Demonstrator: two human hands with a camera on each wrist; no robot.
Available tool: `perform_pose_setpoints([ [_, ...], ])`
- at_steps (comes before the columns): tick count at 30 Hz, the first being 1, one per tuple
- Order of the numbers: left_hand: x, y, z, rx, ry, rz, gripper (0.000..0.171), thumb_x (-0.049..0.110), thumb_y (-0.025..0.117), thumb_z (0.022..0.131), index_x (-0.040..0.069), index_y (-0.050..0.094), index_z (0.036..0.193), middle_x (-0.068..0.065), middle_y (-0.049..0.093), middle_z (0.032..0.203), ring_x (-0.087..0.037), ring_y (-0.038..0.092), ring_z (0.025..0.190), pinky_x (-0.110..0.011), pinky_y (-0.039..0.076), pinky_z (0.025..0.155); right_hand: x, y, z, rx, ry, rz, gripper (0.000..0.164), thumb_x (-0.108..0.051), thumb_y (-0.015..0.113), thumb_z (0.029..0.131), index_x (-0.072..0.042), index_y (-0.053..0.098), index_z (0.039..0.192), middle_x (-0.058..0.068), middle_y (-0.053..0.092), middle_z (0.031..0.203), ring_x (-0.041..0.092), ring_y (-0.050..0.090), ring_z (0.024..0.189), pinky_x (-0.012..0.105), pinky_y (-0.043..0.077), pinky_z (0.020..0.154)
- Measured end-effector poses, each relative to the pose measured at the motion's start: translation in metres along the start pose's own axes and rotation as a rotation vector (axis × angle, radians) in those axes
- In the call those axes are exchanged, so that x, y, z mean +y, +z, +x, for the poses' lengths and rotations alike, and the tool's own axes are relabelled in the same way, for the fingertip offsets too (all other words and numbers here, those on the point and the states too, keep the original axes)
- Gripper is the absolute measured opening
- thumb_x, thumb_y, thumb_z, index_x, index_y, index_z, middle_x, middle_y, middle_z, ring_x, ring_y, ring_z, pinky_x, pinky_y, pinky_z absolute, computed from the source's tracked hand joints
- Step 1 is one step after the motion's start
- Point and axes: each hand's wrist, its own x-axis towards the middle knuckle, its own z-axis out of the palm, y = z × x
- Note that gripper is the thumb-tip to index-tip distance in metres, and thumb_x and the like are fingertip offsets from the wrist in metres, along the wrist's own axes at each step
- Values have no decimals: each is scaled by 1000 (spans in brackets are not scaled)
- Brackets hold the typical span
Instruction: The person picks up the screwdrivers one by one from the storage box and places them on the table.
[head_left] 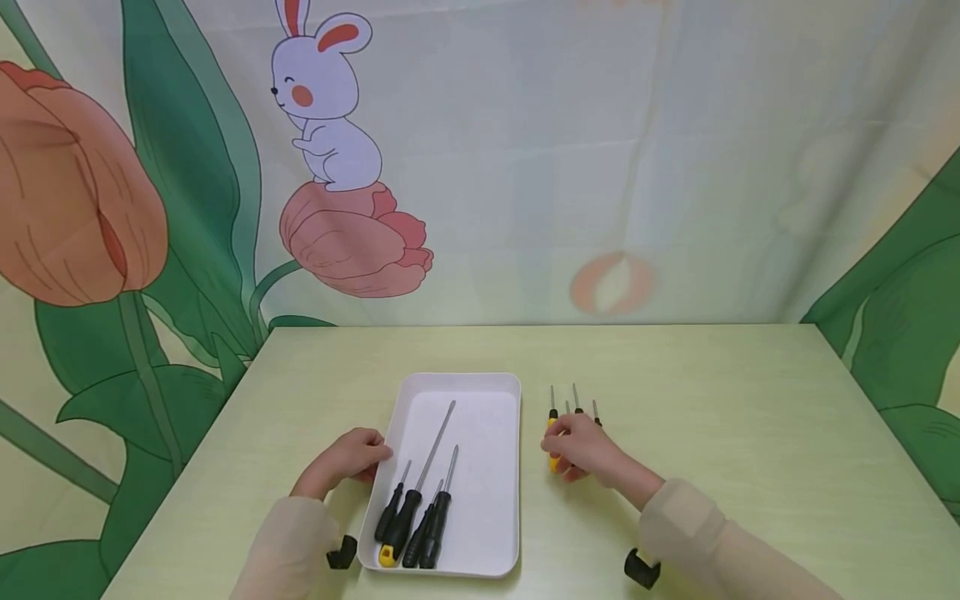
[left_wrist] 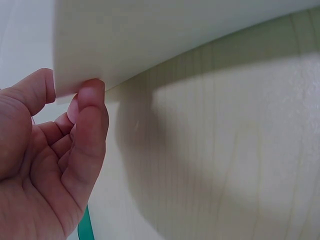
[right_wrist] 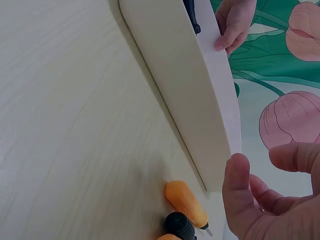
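Note:
My left hand (head_left: 348, 454) pinches the left rim of a white tray (head_left: 487, 483), thumb on top and fingertips beneath the edge in the left wrist view. Several black-handled screwdrivers lie inside, including a long one (head_left: 407, 517) with a yellow end. To the tray's right, my right hand (head_left: 585, 446) hovers over a row of small screwdrivers and partly covers them. One of these has a yellow handle (head_left: 553, 458). The right wrist view shows that hand's thumb and fingers apart with nothing between them, near an orange-yellow handle (right_wrist: 184, 202) and a black ribbed handle (right_wrist: 179, 224).
Everything rests on a pale wood-grain table (head_left: 750, 433). Behind it hangs a cloth (head_left: 510, 167) printed with a rabbit and tulips. A black band piece (head_left: 342, 553) shows by the left sleeve, and another (head_left: 642, 570) by the right sleeve.

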Motion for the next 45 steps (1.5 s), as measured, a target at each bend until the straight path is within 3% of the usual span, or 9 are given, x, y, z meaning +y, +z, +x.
perform_pose_setpoints([
  [19, 0, 1, 0, 29, -2, -7, 16, 16, 54, 84, 1, 51, 81, -8, 54, 72, -17, 52, 60, -28, 47, 56, -7, 18, -6, -58, -12, -5, 15, -11, 55, 82, -1, 54, 93, 9, 53, 75, 15, 51, 51, 27, 47, 45],
  [26, -8, -1, 5, -3, 67, -16, 22, 22, 58, 83, 3, 49, 78, -9, 53, 70, -17, 52, 58, -27, 46, 53, -6, 23, -6, -92, -37, 2, 14, -10, 53, 81, 0, 54, 91, 9, 52, 73, 15, 51, 51, 27, 47, 44],
  [31, -2, 1, 1, 34, 12, -17, 18, 17, 57, 83, 2, 49, 81, -9, 53, 72, -18, 51, 59, -28, 47, 55, -6, 25, -6, -116, -39, -13, 15, -12, 54, 82, 0, 54, 92, 10, 53, 75, 15, 51, 51, 26, 47, 45],
  [45, -2, 2, 0, 50, 44, -12, 12, 14, 52, 84, 2, 50, 80, -7, 53, 69, -16, 51, 57, -28, 46, 54, -8, 38, -11, -159, -35, -10, 14, -12, 56, 82, 0, 53, 89, 8, 52, 72, 14, 49, 50, 25, 47, 44],
])
